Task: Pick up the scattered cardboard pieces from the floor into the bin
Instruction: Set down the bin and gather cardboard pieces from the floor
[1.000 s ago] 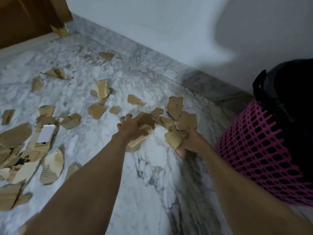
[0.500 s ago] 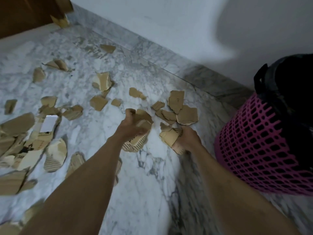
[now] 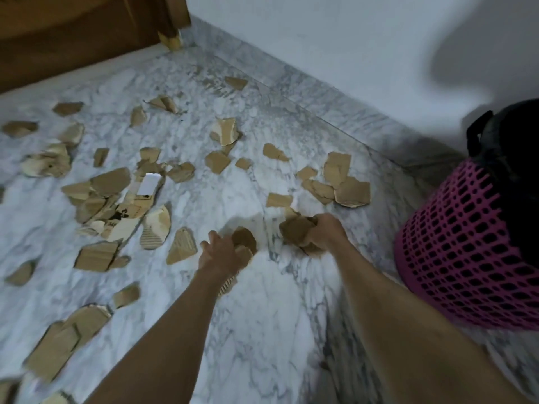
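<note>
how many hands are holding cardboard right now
2. The left hand grips cardboard pieces at centre; the right hand clutches a bunch nearer the pink bin.

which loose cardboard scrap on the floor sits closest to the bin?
The big torn piece at the right edge of the cluster near the wall. It lies nearest the pink bin; every other loose piece on the floor is farther left.

A white and grey veined marble floor (image 3: 262,330) fills most of the view. Along its far edge runs a matching marble skirting (image 3: 335,103), with a plain white wall (image 3: 320,33) above it. Brown wooden furniture (image 3: 73,33) stands at the floor's far left corner.
</note>
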The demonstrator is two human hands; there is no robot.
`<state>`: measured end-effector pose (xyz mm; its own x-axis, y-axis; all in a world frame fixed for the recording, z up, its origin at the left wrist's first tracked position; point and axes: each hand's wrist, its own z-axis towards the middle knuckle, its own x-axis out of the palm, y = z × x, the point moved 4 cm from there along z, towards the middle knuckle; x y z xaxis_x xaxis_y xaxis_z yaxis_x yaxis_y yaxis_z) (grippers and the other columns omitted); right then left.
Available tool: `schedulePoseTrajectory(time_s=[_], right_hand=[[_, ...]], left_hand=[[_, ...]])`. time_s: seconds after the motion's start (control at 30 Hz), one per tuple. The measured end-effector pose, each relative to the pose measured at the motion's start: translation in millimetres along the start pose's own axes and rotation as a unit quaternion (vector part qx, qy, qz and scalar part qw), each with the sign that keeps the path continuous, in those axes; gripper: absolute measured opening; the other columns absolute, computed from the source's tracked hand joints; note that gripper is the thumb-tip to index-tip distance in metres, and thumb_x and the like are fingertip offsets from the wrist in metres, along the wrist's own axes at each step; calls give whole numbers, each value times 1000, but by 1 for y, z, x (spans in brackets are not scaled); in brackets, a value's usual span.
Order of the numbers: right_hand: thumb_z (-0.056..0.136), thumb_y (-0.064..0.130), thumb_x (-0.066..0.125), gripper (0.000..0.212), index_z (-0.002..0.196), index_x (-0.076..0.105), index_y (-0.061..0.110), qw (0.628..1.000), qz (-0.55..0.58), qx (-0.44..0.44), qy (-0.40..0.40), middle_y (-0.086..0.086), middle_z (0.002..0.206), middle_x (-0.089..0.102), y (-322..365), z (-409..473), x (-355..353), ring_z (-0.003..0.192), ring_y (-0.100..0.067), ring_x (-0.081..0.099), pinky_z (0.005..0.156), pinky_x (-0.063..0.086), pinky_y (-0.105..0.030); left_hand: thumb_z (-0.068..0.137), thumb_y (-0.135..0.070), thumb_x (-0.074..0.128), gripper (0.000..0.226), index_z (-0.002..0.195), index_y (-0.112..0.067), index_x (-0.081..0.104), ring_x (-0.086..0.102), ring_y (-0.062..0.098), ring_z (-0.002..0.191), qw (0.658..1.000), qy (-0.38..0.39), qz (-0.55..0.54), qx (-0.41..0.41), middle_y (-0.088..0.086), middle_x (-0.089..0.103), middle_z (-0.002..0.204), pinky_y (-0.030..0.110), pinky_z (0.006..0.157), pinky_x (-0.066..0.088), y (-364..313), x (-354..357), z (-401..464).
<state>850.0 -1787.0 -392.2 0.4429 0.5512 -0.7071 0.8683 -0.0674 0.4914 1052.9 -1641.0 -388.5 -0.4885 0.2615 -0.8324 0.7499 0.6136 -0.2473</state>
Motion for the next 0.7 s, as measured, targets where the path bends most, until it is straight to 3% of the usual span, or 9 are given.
schedulePoseTrajectory(time_s=[0.1,0.17,0.2,0.3,0.4,0.47,0.6,0.7], right_hand=[[67,16,88,33,91,68,7,999,0,-34,20,-7,82,66,12,1,-2,80,-28,64,55,45,-29],[60,18,90,40,89,64,10,998,6,-48,35,-4,81,64,21,3,-2,81,-27,62,52,38,-26],[56,19,90,45,93,65,10,998,20,-52,40,-5,86,66,24,8,-1,85,-27,64,54,42,-27],[47,22,92,83,123,60,14,994,67,-67,49,-6,115,67,38,20,5,108,-28,63,83,55,-36],[61,16,93,121,158,21,15,992,77,-61,81,-7,155,39,60,26,11,140,-31,40,106,44,-39],[69,14,90,124,160,6,16,992,59,-60,93,-9,163,24,75,32,15,147,-33,29,108,39,-39],[76,19,84,120,160,-1,19,994,-8,-51,97,-13,162,25,94,47,27,143,-37,33,104,44,-41],[74,24,82,104,155,18,15,993,-56,-28,103,-16,151,39,97,57,31,134,-38,42,104,44,-49]], left_hand=[[98,-45,46,60,146,-12,33,51,40,118,999,-8,-38,-29,17,39,130,43,93,46,-3,0,-5],[96,-43,48,56,140,-11,38,56,39,115,998,-15,-59,-31,18,51,126,41,91,47,-2,0,-6],[94,-42,50,52,135,-10,42,58,38,112,998,-17,-62,-26,18,57,123,40,89,47,-1,0,-6],[93,-39,56,54,133,-6,40,57,39,115,998,-12,-62,-21,21,59,124,40,91,46,9,-7,1],[88,-40,65,58,130,-3,49,61,36,109,991,-36,-114,-65,19,61,118,41,87,49,41,-29,18],[85,-47,63,56,121,-4,59,62,33,101,985,-72,-129,-91,16,64,109,40,84,52,62,-41,25],[92,-54,48,63,131,-4,47,31,42,129,983,-103,-14,-151,20,34,135,52,105,33,76,-39,26],[94,-47,49,66,140,-1,37,33,45,130,983,-73,-55,-158,22,32,139,51,104,36,77,-38,32]])
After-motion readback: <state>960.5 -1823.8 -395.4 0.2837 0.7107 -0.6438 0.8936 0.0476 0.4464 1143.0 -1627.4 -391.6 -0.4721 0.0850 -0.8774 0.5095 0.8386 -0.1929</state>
